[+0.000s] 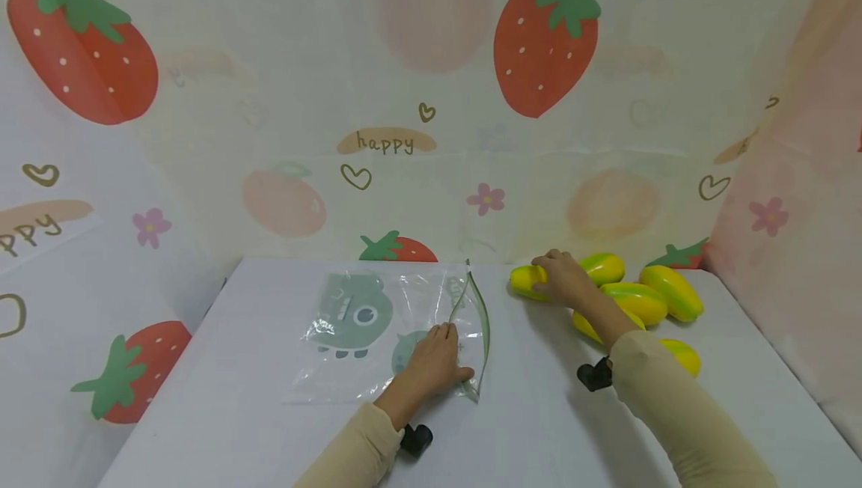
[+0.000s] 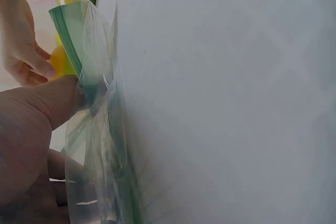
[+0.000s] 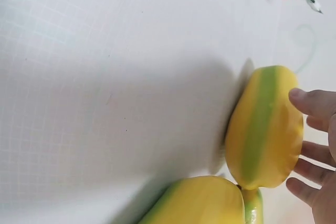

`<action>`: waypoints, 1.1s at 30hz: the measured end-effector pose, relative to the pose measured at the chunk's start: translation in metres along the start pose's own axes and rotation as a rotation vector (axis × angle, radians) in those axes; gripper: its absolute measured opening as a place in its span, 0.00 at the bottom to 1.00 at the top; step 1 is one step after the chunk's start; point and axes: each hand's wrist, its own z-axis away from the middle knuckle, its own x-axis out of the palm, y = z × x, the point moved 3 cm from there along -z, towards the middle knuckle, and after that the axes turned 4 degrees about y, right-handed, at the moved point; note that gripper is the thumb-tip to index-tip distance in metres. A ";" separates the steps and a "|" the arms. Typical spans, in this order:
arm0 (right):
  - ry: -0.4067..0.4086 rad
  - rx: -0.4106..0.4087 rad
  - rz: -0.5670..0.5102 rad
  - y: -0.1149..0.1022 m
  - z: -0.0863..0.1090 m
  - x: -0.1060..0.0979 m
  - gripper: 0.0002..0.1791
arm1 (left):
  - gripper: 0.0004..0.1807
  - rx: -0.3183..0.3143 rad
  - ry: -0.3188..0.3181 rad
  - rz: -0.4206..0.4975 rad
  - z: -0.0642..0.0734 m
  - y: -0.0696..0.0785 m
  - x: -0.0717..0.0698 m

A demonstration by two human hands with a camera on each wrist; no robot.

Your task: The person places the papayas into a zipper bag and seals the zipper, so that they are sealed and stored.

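A clear plastic zip bag [image 1: 420, 290] with green cartoon prints lies on the table, its green-edged mouth gaping toward the right. My left hand [image 1: 433, 361] holds the bag near this mouth; in the left wrist view the thumb [image 2: 65, 95] presses the green strip, and the fingers show partly through the film. At the back right, my right hand [image 1: 564, 276] grips a yellow papaya with a green stripe [image 3: 265, 129], thumb on one side and fingers along the other. The papaya's far side is hidden.
Several more yellow-green papayas lie right of my right hand, such as one papaya [image 1: 671, 293] near the back edge and another papaya [image 1: 683, 355] partly behind the sleeve. The white table [image 1: 222, 398] meets a fruit-printed backdrop [image 1: 465, 136] behind and at both sides.
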 end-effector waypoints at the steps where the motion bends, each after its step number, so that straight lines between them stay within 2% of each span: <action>1: -0.007 0.011 -0.004 0.001 -0.001 0.001 0.27 | 0.47 0.000 -0.002 0.000 0.000 0.000 0.000; 6: -0.024 0.047 -0.015 0.006 -0.004 0.006 0.29 | 0.47 0.007 0.006 -0.004 0.000 0.000 0.001; 17: -0.043 0.054 -0.004 0.007 -0.004 0.011 0.29 | 0.46 0.010 -0.012 0.001 0.001 0.002 0.000; 26: 0.000 0.038 0.011 0.004 -0.003 0.012 0.30 | 0.47 0.004 0.009 0.001 -0.002 -0.001 -0.001; 33: 0.013 0.060 0.004 0.010 -0.005 0.018 0.30 | 0.47 0.014 0.008 0.005 -0.002 -0.001 0.001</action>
